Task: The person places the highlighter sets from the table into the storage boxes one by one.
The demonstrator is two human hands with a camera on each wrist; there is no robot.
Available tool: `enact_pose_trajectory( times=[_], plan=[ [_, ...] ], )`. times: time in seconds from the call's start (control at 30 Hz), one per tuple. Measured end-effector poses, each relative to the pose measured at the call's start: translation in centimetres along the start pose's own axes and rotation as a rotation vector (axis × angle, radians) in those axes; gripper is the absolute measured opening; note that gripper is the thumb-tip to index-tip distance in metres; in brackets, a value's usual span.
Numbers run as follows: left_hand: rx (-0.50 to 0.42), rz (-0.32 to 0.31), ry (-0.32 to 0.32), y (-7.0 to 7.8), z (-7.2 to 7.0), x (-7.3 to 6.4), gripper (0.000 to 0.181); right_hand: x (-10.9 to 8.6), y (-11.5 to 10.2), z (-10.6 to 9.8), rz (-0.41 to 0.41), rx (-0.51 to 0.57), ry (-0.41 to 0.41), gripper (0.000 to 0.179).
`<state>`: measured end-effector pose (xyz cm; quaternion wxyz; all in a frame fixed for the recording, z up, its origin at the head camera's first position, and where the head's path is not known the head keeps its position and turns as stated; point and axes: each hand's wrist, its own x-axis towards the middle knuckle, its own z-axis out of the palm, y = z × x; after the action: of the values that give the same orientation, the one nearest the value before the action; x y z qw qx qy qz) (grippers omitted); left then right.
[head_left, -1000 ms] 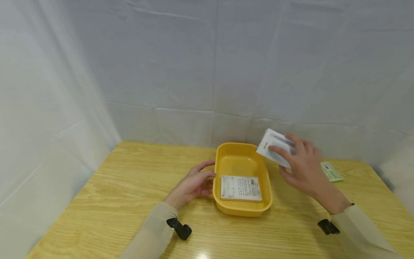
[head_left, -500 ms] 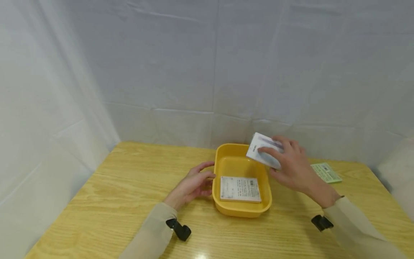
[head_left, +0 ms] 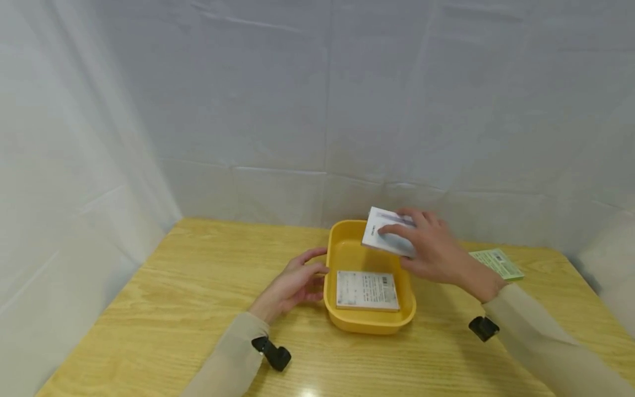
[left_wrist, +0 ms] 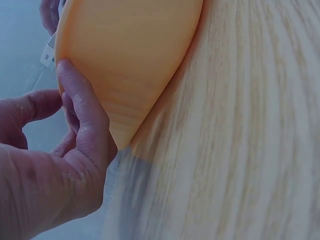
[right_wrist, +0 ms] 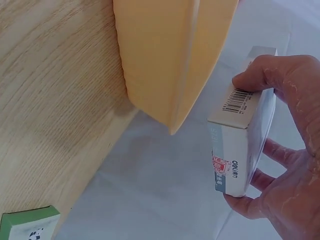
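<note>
My right hand [head_left: 431, 248] grips a small white cardboard box [head_left: 384, 238] with a bluish-purple printed face, fingers along one side and thumb on the opposite side. The box is tilted and overlaps the far right part of a yellow plastic basin [head_left: 342, 242] in the head view. A barcode and the brand "deli" show on the box [right_wrist: 235, 130] in the right wrist view. Inside the basin, toward its near end, lies a flat whitish book-like item [head_left: 367, 290] with print and a barcode. My left hand [head_left: 292, 284] rests relaxed fingers against the basin's left outer wall.
A flat pale-green item [head_left: 498, 263] with a barcode lies on the wooden table [head_left: 198, 286] to the right, partly behind my right forearm. A white sheet [head_left: 278, 110] hangs behind the table's far edge and at the sides.
My right hand has carried the white box leftward, from beside the basin's right rim to over its far part. The left hand and basin have stayed nearly still.
</note>
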<state>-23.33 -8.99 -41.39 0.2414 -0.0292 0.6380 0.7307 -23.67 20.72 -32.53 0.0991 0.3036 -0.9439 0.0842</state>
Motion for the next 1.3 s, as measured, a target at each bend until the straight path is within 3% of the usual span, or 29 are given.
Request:
enact_pose_trajectory(
  times=[0.23,0.7,0.93,1.3],
  plan=[
    [-0.008,-0.007,-0.003,0.1,0.1,0.1,0.057,0.9,-0.4,0.1,-0.031,-0.028,-0.082,0.055],
    [-0.011,-0.015,0.000,0.3,0.0,0.0,0.056,3.8,-0.9,-0.2,-0.137,0.035,-0.245,0.056],
    [-0.011,-0.012,0.006,0.3,0.1,0.1,0.055,4.9,-0.8,0.0,-0.096,0.056,-0.336,0.057],
    [-0.010,-0.016,0.002,0.3,0.2,-0.1,0.055,5.9,-1.3,1.3,-0.081,0.083,-0.389,0.057]
  ],
)
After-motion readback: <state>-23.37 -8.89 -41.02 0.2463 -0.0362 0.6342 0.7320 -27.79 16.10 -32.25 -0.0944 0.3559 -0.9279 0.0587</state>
